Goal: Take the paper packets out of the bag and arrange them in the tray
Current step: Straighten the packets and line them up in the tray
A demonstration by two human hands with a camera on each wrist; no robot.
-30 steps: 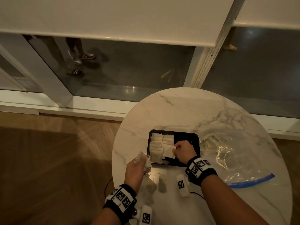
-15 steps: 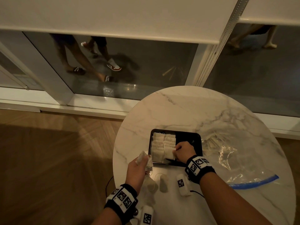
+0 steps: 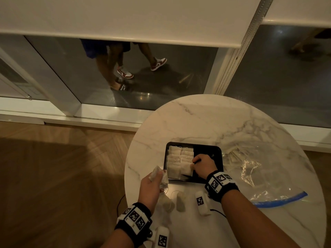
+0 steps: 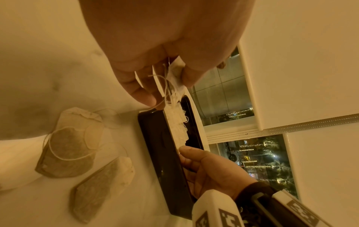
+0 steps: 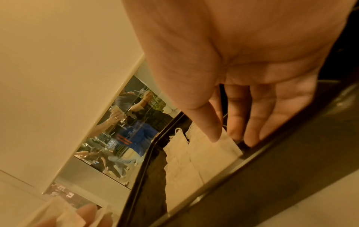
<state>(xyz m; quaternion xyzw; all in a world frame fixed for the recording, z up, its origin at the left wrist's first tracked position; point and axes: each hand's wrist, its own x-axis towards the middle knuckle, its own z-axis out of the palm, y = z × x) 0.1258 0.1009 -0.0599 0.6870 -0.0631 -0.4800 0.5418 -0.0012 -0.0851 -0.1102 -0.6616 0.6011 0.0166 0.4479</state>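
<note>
The paper packets (image 3: 180, 162) lie in two neat columns in the left half of the black tray (image 3: 217, 151), which sits on the round marble table (image 3: 206, 122); the right half of the tray shows bare black floor. Our right hand (image 3: 203, 165) is inside the tray, fingers straight and together, the tips pressing on the edge of the nearest packet of the second column; it pinches nothing. Our left hand (image 3: 152, 183) hovers just beside the tray's left near corner and pinches a small bunch of packets (image 4: 175, 73), their strings hanging down. Two more packets (image 4: 66, 145) lie loose on the table near the tray's front side; the clear bag (image 3: 259, 169) with blue zip strip lies flat to the right of the tray.

We judge that the step in hand is seating this packet flush against its neighbours. To do it well, we should push gently with flat fingertips so the thin paper does not crumple, keep the strings tucked under or along the row, and then feed the next packet from the left hand, starting a third column.

For writing: a dark sandal (image 3: 123, 87) behind the window glass seems to carry the word "Reebok"; the wrist bands (image 3: 219, 181) have only square black-and-white code marks, no letters that we can read.
</note>
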